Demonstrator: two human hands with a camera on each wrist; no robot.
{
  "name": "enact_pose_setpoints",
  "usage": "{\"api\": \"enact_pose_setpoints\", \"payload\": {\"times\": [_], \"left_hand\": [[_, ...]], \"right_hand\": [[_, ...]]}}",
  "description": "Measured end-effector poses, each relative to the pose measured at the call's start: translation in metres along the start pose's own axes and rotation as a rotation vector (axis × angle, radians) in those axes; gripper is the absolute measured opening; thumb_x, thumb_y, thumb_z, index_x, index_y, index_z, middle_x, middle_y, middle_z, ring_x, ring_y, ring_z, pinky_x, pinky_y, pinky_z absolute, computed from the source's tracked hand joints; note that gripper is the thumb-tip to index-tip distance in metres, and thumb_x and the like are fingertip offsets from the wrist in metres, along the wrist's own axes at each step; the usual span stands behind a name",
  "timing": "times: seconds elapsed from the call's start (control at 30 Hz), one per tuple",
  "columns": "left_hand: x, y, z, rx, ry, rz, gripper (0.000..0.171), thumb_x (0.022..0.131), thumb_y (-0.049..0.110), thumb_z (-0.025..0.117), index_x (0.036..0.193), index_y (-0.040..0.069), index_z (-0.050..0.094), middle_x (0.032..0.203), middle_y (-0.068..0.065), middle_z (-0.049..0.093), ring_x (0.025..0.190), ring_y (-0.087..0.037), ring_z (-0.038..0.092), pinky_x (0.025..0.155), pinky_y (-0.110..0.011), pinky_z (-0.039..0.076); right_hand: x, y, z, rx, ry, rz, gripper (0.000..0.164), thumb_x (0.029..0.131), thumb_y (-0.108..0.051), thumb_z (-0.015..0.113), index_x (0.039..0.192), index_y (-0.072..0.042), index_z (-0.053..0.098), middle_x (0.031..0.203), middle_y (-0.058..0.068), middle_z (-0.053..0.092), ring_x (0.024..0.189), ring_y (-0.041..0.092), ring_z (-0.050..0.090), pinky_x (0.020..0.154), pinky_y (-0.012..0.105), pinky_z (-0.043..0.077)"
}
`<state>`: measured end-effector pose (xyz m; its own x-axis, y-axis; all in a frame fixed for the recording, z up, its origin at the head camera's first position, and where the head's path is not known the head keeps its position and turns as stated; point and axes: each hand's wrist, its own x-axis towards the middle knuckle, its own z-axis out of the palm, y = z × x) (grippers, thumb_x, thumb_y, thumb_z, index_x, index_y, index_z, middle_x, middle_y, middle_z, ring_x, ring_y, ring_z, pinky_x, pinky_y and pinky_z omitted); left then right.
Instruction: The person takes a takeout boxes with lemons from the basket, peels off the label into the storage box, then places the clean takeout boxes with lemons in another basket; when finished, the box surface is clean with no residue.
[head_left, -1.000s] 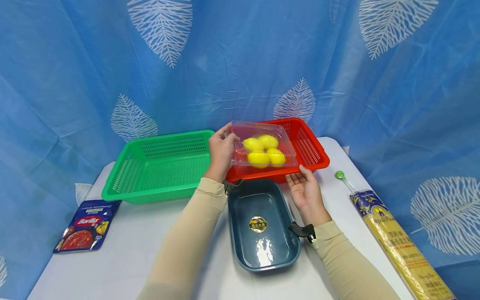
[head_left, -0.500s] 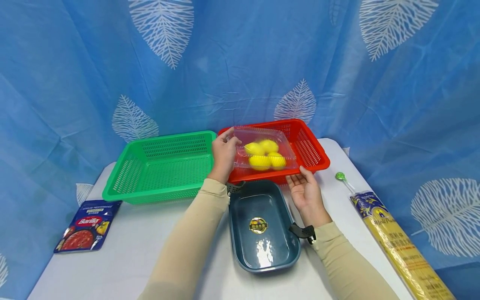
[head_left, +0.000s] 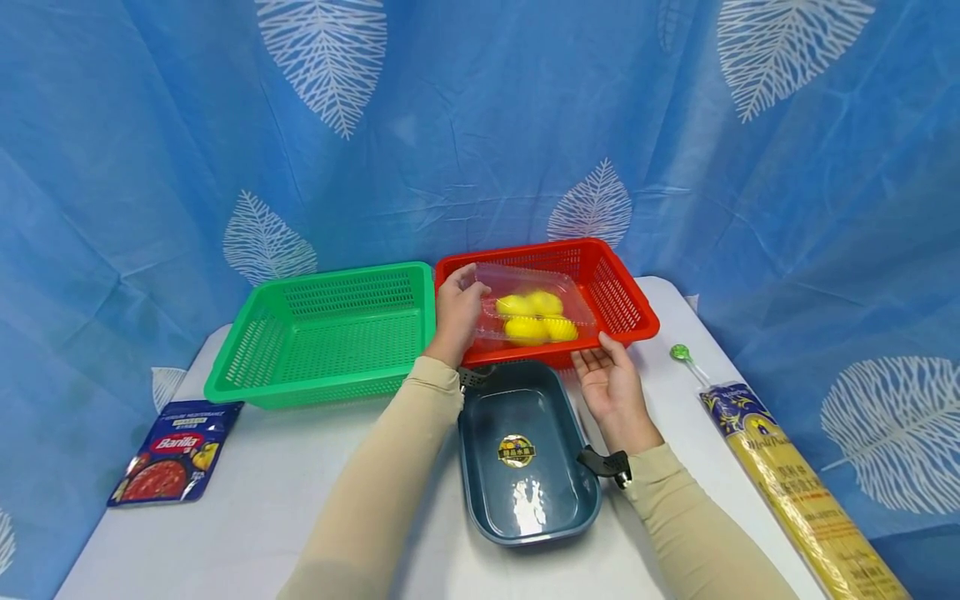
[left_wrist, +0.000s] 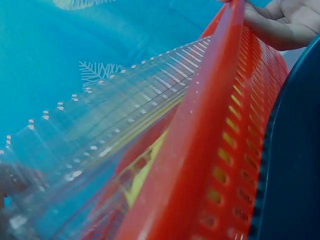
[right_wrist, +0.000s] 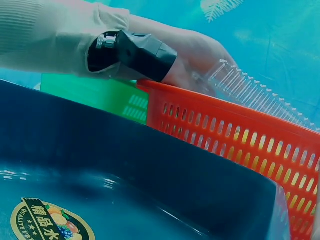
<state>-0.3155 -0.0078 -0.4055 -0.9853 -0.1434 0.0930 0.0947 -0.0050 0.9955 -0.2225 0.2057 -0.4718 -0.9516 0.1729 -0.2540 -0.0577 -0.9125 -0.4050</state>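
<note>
My left hand (head_left: 456, 312) grips the left end of a clear plastic box (head_left: 525, 277) with several lemons (head_left: 527, 331) inside. The box sits low and tilted within the red basket (head_left: 637, 321); in the left wrist view its ridged lid (left_wrist: 115, 115) rises above the basket's rim. My right hand (head_left: 611, 387) holds the front rim of the basket near its right part, thumb at the rim and palm turned up. Seen from the right wrist, the left hand (right_wrist: 195, 55) reaches over the rim, its fingertips hidden behind it.
A dark blue tub (head_left: 528, 500) stands in front of the red basket, between my forearms. The green basket (head_left: 345, 387) is at the left, beside a blue sauce pouch (head_left: 168, 454). A green lollipop (head_left: 680, 352) and a long pasta pack (head_left: 802, 492) lie at the right.
My left hand has lowered the lemon box and shifted it slightly right, deeper into the red basket. The right hand stays at the basket's rim.
</note>
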Motion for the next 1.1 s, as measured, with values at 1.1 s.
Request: {"api": "enact_pose_setpoints", "payload": {"times": [1.1], "left_hand": [[-0.0069,0.0007,-0.0018,0.377,-0.176,-0.092,0.074,0.098,0.006,0.066,0.164,0.013,0.035,0.153,-0.014,0.046,0.127,-0.031,0.05,0.099,-0.049,0.055]], "right_hand": [[-0.0029,-0.0024,0.0018,0.006,0.018,0.023,0.061,0.106,-0.015,0.064,0.159,-0.016,0.033,0.15,0.006,0.044,0.122,0.02,0.053,0.096,0.031,0.056]]}}
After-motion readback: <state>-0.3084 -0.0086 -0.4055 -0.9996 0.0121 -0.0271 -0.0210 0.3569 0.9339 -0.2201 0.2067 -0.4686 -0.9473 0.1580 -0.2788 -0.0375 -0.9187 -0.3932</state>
